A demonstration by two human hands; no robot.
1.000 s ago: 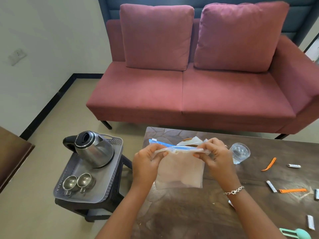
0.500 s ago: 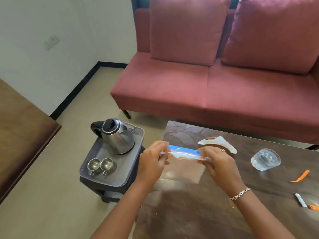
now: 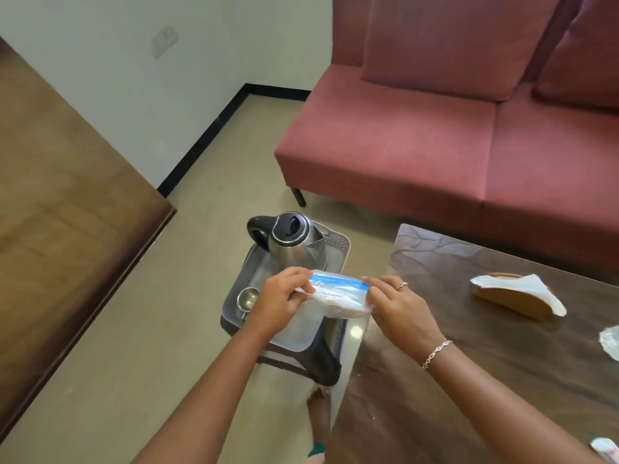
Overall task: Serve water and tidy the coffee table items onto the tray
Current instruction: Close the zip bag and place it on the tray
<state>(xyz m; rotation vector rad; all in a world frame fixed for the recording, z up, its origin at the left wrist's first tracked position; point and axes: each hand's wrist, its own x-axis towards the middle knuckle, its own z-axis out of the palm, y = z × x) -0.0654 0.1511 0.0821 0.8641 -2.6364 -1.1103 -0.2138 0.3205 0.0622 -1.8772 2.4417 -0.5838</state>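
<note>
A clear zip bag (image 3: 338, 294) with a blue seal strip is held level between both hands, above the grey tray (image 3: 338, 244). My left hand (image 3: 279, 301) pinches its left end and my right hand (image 3: 400, 308) pinches its right end. The tray rests on a dark stool beside the coffee table (image 3: 485, 363). A steel kettle (image 3: 294, 241) stands at the tray's far end. One small steel cup (image 3: 248, 298) shows at the tray's left; my left hand hides whatever is beside it. A drinking glass (image 3: 611, 341) peeks in at the right edge.
A wooden napkin holder with white napkins (image 3: 517, 296) stands on the coffee table. A red sofa (image 3: 452, 135) lies beyond. A brown wooden surface (image 3: 67, 212) fills the left. A bare foot (image 3: 318, 413) is on the floor by the stool. A small sachet (image 3: 604, 447) lies at the bottom right.
The view has swung left and down. Both hands carried the zip bag leftwards off the coffee table until it hangs over the tray. The bag now looks flatter and folded up.
</note>
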